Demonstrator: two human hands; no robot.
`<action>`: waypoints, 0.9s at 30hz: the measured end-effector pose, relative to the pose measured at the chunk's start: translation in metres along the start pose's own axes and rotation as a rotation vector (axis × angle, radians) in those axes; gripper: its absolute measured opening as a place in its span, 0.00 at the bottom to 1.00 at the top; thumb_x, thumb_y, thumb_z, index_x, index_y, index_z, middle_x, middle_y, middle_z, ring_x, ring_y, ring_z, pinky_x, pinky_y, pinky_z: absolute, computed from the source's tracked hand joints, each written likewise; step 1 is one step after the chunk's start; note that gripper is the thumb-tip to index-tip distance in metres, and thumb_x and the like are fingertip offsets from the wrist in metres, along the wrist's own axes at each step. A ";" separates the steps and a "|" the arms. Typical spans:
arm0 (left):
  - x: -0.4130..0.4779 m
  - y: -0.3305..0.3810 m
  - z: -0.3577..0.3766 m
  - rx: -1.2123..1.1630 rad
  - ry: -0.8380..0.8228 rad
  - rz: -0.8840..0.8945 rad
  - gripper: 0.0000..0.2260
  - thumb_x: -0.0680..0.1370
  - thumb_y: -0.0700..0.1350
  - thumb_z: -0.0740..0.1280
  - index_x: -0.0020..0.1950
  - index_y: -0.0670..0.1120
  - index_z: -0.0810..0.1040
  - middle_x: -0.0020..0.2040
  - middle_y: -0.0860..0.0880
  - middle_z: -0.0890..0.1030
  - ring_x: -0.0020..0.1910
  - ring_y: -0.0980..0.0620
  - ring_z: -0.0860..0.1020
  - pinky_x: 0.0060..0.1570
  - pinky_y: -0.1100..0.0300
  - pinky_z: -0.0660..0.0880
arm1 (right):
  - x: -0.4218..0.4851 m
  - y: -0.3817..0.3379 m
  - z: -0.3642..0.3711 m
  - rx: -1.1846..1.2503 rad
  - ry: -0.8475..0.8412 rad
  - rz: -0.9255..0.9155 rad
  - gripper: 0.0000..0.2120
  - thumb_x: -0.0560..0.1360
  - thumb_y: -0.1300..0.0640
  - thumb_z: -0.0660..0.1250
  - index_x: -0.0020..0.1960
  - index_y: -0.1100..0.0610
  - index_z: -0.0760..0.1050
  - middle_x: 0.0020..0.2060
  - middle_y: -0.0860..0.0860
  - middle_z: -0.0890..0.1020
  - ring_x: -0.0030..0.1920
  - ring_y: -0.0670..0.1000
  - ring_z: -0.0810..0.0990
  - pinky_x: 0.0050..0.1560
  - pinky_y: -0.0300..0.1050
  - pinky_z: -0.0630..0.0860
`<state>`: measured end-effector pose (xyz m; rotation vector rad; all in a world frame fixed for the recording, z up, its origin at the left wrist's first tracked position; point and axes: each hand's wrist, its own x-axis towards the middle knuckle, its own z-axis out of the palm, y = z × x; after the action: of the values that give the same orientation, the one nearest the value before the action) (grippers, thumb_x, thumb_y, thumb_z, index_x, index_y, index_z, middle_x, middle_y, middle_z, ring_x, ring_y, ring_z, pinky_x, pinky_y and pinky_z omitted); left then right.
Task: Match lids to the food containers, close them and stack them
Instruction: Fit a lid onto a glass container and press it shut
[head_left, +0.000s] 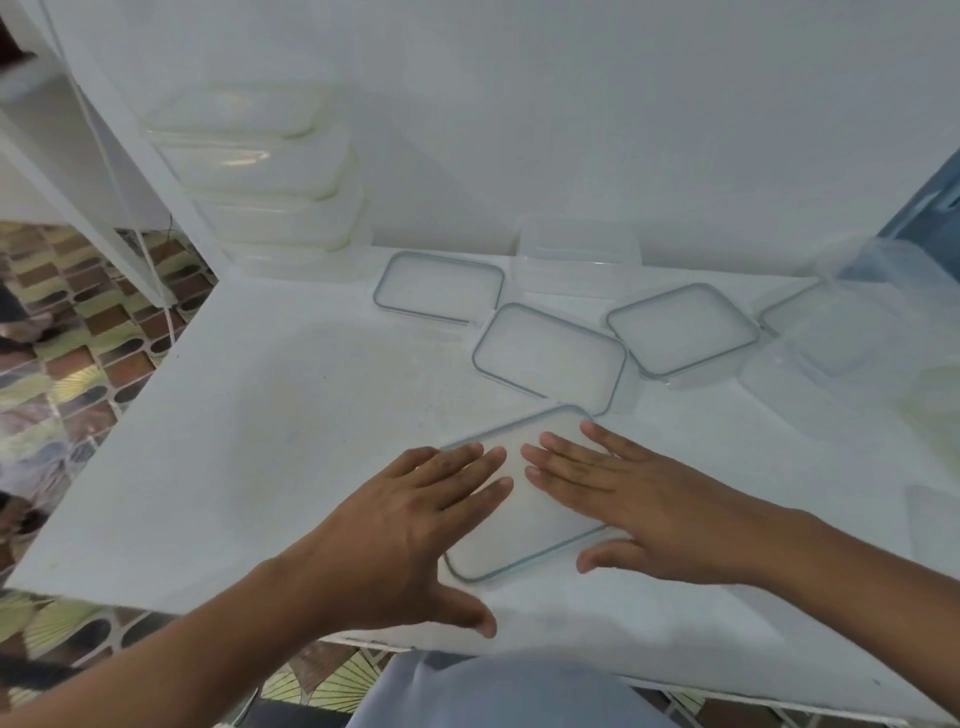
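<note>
A clear rectangular lid (524, 514) with a grey seal lies on a container near the table's front edge. My left hand (410, 514) presses flat on its left side, fingers straight. My right hand (628, 493) presses flat on its right side, thumb past the lid's near edge. Three more clear lids lie behind: one at the back (439, 288), one in the middle (548, 358), one to the right (680, 327). A stack of closed containers (260, 176) stands at the back left against the wall.
An open clear container (576, 254) sits by the wall. More clear containers and lids (831, 338) crowd the right side. The white table (260, 415) ends on the left above a patterned tile floor (78, 364). A blue object (924, 218) stands far right.
</note>
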<state>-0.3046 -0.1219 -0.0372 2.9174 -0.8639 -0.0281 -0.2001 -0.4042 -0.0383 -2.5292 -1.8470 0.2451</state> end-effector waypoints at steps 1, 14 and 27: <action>-0.003 0.003 -0.003 0.002 -0.006 0.005 0.47 0.72 0.79 0.58 0.80 0.48 0.67 0.81 0.47 0.63 0.80 0.47 0.63 0.75 0.50 0.65 | -0.002 0.003 -0.002 -0.007 -0.004 -0.023 0.38 0.82 0.39 0.58 0.83 0.53 0.44 0.82 0.47 0.44 0.80 0.46 0.41 0.78 0.50 0.40; -0.005 0.016 -0.003 -0.086 0.127 0.042 0.27 0.77 0.68 0.69 0.69 0.53 0.79 0.77 0.46 0.71 0.69 0.44 0.72 0.61 0.45 0.72 | 0.009 0.005 -0.004 -0.024 0.151 0.219 0.41 0.71 0.69 0.68 0.79 0.46 0.61 0.79 0.50 0.61 0.80 0.52 0.56 0.77 0.55 0.60; -0.001 0.020 0.001 0.025 -0.125 -0.176 0.52 0.74 0.80 0.50 0.84 0.42 0.47 0.84 0.45 0.42 0.83 0.48 0.42 0.74 0.35 0.42 | 0.003 -0.052 -0.020 0.220 -0.138 0.348 0.63 0.68 0.20 0.58 0.75 0.58 0.22 0.71 0.50 0.17 0.69 0.49 0.15 0.70 0.44 0.23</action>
<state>-0.3165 -0.1384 -0.0361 3.0332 -0.6234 -0.2161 -0.2461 -0.3838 -0.0139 -2.7136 -1.3115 0.6010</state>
